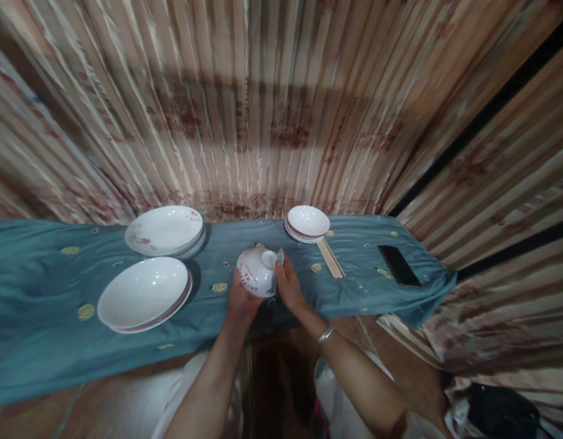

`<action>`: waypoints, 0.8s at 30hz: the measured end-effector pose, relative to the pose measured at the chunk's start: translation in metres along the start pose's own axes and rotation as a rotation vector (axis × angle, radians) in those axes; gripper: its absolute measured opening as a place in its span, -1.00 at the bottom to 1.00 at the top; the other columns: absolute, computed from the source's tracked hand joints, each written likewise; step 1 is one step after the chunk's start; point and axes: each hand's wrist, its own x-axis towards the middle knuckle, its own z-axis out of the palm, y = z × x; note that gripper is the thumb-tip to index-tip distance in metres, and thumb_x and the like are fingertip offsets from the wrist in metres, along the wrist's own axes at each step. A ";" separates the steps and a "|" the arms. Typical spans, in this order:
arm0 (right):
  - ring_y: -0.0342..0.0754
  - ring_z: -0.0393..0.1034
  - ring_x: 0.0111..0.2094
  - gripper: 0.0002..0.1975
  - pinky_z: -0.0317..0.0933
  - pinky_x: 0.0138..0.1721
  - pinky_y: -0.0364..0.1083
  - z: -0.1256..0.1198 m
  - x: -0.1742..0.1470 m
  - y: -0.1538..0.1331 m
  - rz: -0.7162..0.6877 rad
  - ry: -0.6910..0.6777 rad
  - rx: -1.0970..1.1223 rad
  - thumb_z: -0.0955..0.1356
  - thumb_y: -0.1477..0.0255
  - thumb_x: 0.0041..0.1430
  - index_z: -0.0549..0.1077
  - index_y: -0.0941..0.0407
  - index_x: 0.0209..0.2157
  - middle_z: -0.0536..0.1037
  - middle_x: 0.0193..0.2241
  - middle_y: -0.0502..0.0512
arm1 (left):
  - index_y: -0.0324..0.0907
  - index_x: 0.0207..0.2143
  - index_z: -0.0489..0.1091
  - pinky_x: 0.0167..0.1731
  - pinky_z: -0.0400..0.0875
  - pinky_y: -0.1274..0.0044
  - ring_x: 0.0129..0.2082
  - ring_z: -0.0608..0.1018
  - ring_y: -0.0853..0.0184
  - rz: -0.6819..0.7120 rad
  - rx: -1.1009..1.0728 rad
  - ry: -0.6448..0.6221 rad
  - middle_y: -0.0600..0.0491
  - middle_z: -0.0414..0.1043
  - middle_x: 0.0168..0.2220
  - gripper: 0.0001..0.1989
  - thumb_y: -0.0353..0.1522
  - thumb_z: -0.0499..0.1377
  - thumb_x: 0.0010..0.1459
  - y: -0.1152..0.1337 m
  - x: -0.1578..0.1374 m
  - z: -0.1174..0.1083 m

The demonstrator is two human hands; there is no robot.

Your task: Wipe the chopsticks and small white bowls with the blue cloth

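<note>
A white bowl (253, 274) with red floral marks is tipped on its side above the front of the cloth, its foot ring turned toward the right. My left hand (243, 297) is closed around its lower left side. At the foot, my right hand (287, 281) pinches a small pale piece (281, 255), perhaps tissue or cloth, against the bowl; its kind is unclear. The bowl's inside is hidden from me. A silver bangle (326, 335) circles my right wrist.
Left are stacked oval plates (167, 230) and larger deep dishes (144, 294). Small stacked bowls (309, 221) stand behind, with wooden chopsticks (329, 258) beside them. A black phone (398, 265) lies right on the teal tablecloth (217, 317). Pleated curtains (263, 122) hang behind.
</note>
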 end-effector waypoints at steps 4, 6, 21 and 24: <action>0.04 0.14 0.25 -0.37 0.06 0.24 0.06 0.005 -0.009 0.001 -0.067 0.033 -0.043 0.09 0.12 0.34 0.11 0.22 0.27 0.25 0.23 0.33 | -0.14 0.05 0.39 0.15 0.26 0.25 0.13 0.43 0.18 0.054 0.017 -0.039 -0.08 0.52 -0.02 -0.52 -0.18 -0.20 0.33 -0.001 0.001 0.000; 0.04 0.09 0.27 -0.36 0.04 0.25 0.08 0.008 -0.016 0.001 -0.106 0.038 -0.091 0.10 0.14 0.34 0.03 0.23 0.30 0.20 0.25 0.35 | -0.16 0.07 0.37 0.15 0.27 0.30 0.12 0.45 0.21 0.092 0.014 -0.029 -0.07 0.52 -0.02 -0.52 -0.21 -0.20 0.33 -0.001 0.003 0.000; 0.17 -0.40 0.38 -0.32 -0.08 0.29 0.26 0.001 -0.046 -0.024 -0.499 -0.075 -0.509 0.13 0.37 0.34 -0.30 0.27 0.35 -0.23 0.37 0.38 | -0.21 0.12 0.32 0.18 0.23 0.38 0.19 0.36 0.21 0.062 -0.064 -0.044 -0.06 0.45 0.09 -0.47 -0.19 -0.25 0.34 0.001 0.002 0.003; 0.18 -0.43 0.38 -0.32 -0.07 0.28 0.28 -0.001 -0.044 -0.024 -0.573 -0.077 -0.546 0.13 0.42 0.34 -0.32 0.25 0.35 -0.26 0.37 0.36 | -0.22 0.17 0.27 0.19 0.20 0.38 0.20 0.34 0.22 0.048 -0.072 -0.038 -0.07 0.42 0.11 -0.46 -0.18 -0.24 0.35 0.001 0.003 0.002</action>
